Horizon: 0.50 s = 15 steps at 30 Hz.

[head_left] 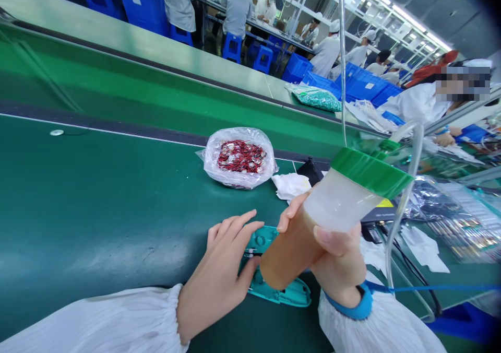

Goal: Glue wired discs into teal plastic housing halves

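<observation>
My right hand (338, 256) is wrapped round a tilted translucent bottle (340, 201) with a green cap and brown liquid inside; a clear tube runs from its cap. Under the bottle lie teal plastic shells (293, 293), partly hidden by the bottle and my hands. My left hand (225, 264) rests at their left side, its thumb and fingertips on the teal plastic, the fingers spread over it. Beyond the hands stands a clear plastic bag (211, 165) holding red wires with small round metal parts.
White cloths (291, 186) lie behind the bottle. On the right are cables, another cloth (425, 248) and a tray of metal parts (462, 220). A round disc (57, 132) lies far left. A green conveyor (156, 92) crosses behind; people and blue bins stand beyond.
</observation>
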Motion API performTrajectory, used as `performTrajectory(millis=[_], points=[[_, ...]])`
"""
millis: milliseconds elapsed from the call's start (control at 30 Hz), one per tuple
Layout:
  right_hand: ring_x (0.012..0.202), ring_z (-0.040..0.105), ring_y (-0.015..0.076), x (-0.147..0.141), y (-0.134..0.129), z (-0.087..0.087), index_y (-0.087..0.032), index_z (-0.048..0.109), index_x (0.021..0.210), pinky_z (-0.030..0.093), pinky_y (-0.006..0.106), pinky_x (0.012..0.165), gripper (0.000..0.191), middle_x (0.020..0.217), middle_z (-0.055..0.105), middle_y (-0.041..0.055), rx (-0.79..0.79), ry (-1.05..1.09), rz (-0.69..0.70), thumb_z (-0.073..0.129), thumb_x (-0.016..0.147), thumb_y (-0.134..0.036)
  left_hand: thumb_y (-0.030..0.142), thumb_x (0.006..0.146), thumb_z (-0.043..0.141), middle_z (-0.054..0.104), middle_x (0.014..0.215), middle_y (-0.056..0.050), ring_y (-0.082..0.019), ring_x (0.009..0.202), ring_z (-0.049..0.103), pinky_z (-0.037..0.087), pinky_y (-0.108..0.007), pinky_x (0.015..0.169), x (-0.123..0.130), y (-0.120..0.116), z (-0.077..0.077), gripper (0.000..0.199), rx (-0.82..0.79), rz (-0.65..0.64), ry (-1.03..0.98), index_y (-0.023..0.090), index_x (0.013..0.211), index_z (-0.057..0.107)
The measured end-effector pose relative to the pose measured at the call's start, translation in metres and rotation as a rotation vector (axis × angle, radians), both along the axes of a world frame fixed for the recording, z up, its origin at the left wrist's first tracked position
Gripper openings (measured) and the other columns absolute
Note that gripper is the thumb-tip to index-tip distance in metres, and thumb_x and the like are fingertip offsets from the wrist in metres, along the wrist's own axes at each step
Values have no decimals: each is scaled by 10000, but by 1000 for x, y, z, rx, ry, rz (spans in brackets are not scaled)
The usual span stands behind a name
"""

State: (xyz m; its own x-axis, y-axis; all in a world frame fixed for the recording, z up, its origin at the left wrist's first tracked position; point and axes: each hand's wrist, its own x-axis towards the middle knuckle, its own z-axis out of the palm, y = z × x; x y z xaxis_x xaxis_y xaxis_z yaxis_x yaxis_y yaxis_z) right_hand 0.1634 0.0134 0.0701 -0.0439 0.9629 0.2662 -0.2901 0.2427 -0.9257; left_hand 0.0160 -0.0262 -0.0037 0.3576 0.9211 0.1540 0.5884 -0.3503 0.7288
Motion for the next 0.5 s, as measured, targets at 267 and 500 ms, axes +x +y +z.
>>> performTrajectory(millis=[267,500], points=[[517,616,181,0,2,-2,-191,652,756,478,268,417,169,666,663,17,20,18,-84,590,599,-198,96,865,402,434,1425,-67,-277,1312,378,349,-498,1004,0,0,-1,460,14,-4,16,289,1282,406],[551,626,173,3,2,-4,-197,642,687,472,261,449,93,696,674,11,62,39,-63,584,619,-169,125,887,394,421,1428,-75,-278,1309,375,339,-504,995,1,1,-1,429,11,-14,22,281,1286,381]])
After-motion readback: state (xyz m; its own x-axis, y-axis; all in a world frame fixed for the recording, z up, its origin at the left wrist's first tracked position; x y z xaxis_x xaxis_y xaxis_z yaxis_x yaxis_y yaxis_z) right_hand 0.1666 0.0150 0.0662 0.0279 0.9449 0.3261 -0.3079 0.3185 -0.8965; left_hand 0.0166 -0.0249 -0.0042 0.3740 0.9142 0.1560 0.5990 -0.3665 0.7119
